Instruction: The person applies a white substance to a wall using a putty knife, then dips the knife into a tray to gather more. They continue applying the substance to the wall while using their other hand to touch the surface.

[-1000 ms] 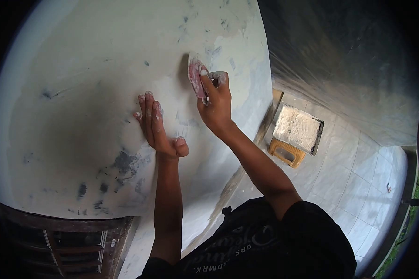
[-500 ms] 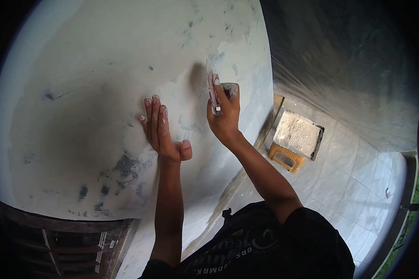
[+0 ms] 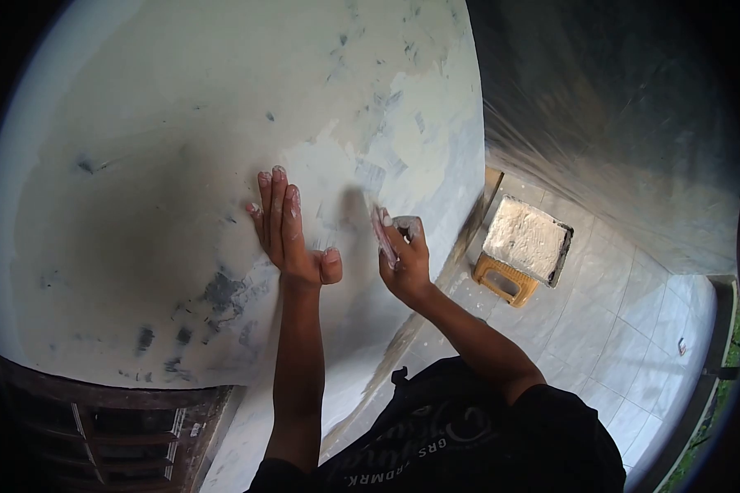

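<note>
My left hand (image 3: 294, 234) rests on the pale wall (image 3: 173, 90), fingers stretched upward and thumb out to the side, with white smears on the fingertips. Lower and to its right, my right hand (image 3: 408, 261) grips a putty knife (image 3: 381, 230), its thin edge up against the wall. Most of the knife's handle is hidden by my fingers. White filler marks both the thumb and the curled finger. Around the hands the wall carries lighter patches of filler and scattered dark grey spots.
A tray (image 3: 566, 246) of white paste sits on a yellow plastic stool (image 3: 492, 268) at the right, over the tiled floor (image 3: 625, 329). Clear plastic sheeting (image 3: 608, 140) hangs at the upper right. A dark-framed window (image 3: 90, 427) is at the lower left.
My right hand has drawn the putty knife downward along the wall, and a fresh pale smear shows above it. The left hand stays in place.
</note>
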The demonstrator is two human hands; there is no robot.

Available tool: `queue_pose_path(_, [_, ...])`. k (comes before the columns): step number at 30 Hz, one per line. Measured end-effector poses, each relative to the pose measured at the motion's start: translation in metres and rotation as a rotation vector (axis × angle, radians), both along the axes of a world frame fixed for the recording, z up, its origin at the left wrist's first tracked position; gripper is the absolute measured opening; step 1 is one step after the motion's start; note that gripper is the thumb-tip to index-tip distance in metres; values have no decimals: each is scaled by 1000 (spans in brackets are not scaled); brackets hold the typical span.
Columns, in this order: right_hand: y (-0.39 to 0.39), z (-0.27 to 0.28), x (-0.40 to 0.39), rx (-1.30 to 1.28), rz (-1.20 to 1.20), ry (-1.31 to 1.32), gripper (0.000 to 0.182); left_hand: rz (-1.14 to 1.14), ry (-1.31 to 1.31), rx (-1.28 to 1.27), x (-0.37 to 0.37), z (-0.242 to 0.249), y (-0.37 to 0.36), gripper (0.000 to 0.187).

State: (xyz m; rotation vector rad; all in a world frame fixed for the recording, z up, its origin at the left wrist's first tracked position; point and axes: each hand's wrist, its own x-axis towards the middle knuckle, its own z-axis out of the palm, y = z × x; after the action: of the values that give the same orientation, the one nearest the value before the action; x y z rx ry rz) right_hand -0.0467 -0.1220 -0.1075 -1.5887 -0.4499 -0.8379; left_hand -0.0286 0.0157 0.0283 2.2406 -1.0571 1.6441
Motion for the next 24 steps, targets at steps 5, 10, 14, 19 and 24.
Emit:
queue_pose_path(5, [-33, 86, 91, 38, -301, -82, 58, 32, 26, 4, -1, 2, -2, 67])
queue_pose_path(10, [-28, 115, 126, -140, -379, -100, 58, 39, 34, 3, -3, 2, -2, 67])
queue_pose_path(14, [-9, 101, 106, -197, -296, 2, 59, 49, 43, -7, -3, 1, -2, 67])
queue_pose_path(19, [9, 61, 56, -256, -176, 106, 62, 43, 34, 3, -2, 0, -1, 67])
queue_pose_path(24, [27, -6, -15, -310, 41, 194, 66, 30, 18, -4, -1, -1, 0, 68])
